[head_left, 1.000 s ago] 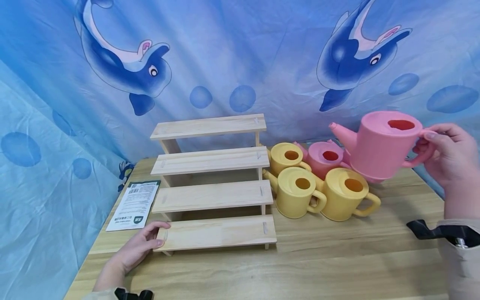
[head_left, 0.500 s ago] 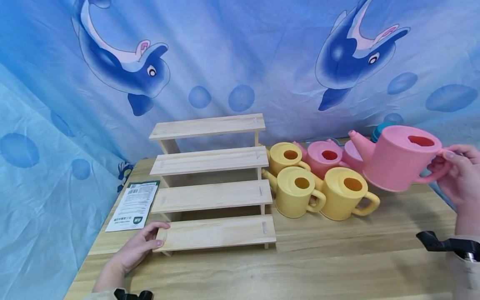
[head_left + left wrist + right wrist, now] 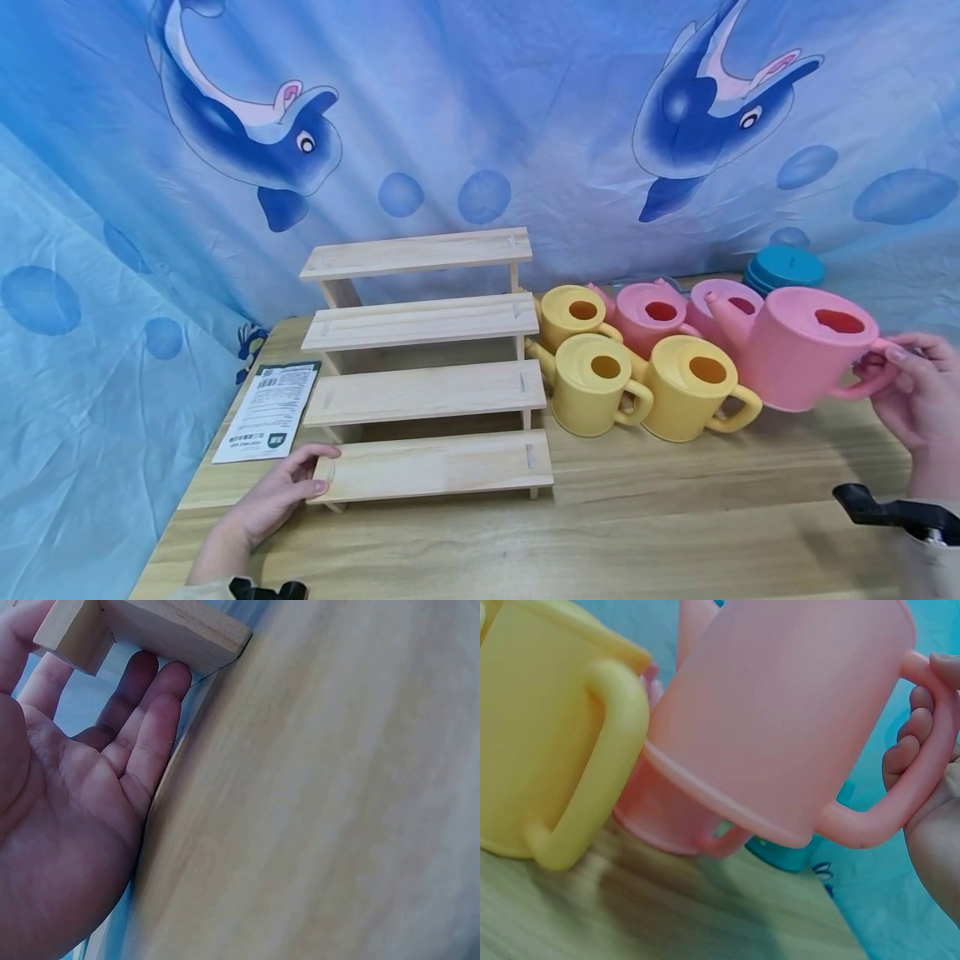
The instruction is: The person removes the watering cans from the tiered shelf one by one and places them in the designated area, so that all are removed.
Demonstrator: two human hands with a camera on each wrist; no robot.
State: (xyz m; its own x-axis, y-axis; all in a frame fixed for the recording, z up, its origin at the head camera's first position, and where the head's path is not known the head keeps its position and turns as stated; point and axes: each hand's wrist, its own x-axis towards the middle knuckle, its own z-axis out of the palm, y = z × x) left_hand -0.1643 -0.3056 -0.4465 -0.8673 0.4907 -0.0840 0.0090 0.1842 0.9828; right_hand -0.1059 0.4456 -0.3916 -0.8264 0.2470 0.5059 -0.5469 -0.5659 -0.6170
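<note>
My right hand (image 3: pixel 917 387) grips the handle of a pink watering can (image 3: pixel 806 354), its spout pointing left. In the right wrist view that watering can (image 3: pixel 780 712) hangs tilted above the table, close beside a yellow one (image 3: pixel 540 727). My left hand (image 3: pixel 273 492) holds the left end of the lowest board of a four-step wooden stand (image 3: pixel 435 465), thumb at the front edge. Seen from the left wrist, the other fingers of the left hand (image 3: pixel 82 780) lie by the board's underside and leg (image 3: pixel 172 634).
Yellow watering cans (image 3: pixel 592 383) and pink ones (image 3: pixel 648 317) crowd the stand's right side. A teal round object (image 3: pixel 787 267) stands behind them. Left of the stand lies a printed packet (image 3: pixel 266 412). A blue dolphin curtain (image 3: pixel 480 108) hangs behind the wooden table (image 3: pixel 637 533).
My right hand has lowered the pink watering can and shifted it right, beside the front yellow one. The teal object and another pink can behind have come into view. My left hand stays put.
</note>
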